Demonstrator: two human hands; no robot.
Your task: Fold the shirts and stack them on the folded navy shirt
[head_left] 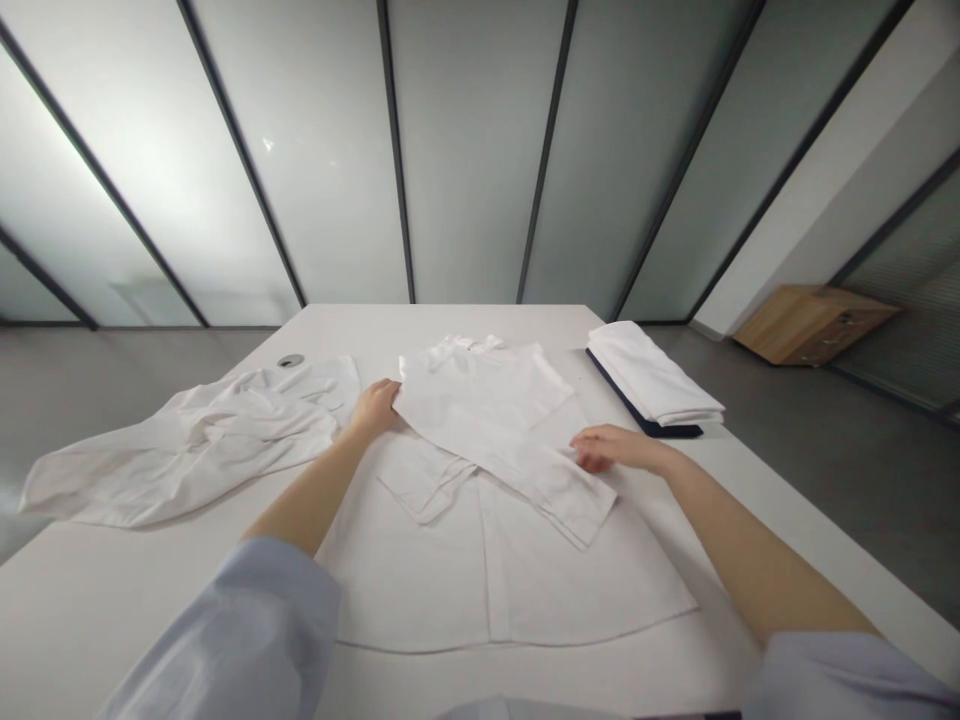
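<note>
A white button shirt (487, 560) lies spread on the white table (112, 610), collar at the far side and hem towards me. Its body is folded over, with one long sleeve (540, 480) running diagonally across to a cuff at the lower right. My left hand (373, 408) is at the shirt's far left edge, its fingers partly hidden at the fold. My right hand (611, 448) rests on the sleeve, its fingers together and curved. A crumpled white garment (187, 450) lies to the left of my left hand.
A stack of folded white cloth (649, 375) sits on a dark flat board at the table's far right. A round grommet (290, 360) is set in the tabletop. Frosted glass walls stand behind the table, and a wooden drawer unit (814, 325) stands on the grey floor.
</note>
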